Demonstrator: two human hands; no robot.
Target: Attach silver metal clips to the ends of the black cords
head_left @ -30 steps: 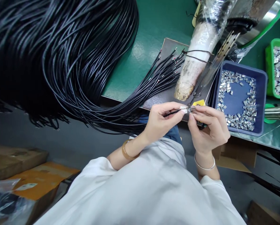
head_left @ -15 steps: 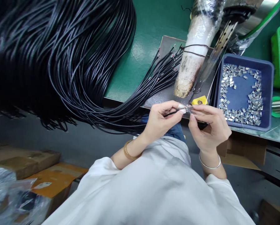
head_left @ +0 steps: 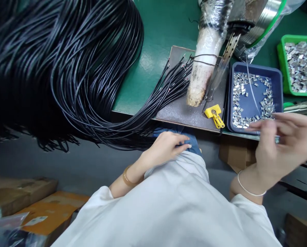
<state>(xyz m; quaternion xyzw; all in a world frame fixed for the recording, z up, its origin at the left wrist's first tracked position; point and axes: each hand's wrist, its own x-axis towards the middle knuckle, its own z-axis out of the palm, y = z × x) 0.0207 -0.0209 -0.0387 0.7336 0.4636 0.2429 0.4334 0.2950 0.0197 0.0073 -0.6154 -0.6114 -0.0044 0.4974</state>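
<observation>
My left hand (head_left: 172, 143) rests over my lap just below the table edge. Its thumb and index finger are apart, and nothing shows between them. My right hand (head_left: 284, 137), smeared by motion, is above the front right corner of a blue tray (head_left: 278, 89) of small silver metal pieces. A thin strand of solder wire (head_left: 251, 85) hangs across the tray and runs down to its bent fingers. In front of me a soldering iron (head_left: 224, 61) with a perforated metal barrel points down to a grey board (head_left: 179, 113). A yellow plastic clip (head_left: 215, 115) lies there.
A large bundle of black cables (head_left: 91, 68) covers the left side, its stripped ends on the board. A plastic-wrapped white tube (head_left: 202, 68) slants beside the iron. At the right stands a green bin (head_left: 284, 73) of metal pieces. Cardboard boxes (head_left: 47, 212) sit at lower left.
My hands have parted: the left has drawn back toward my lap, without the black cable it pinched. The right has swung right over the tray, the solder wire shifting with it. The yellow clip is uncovered.
</observation>
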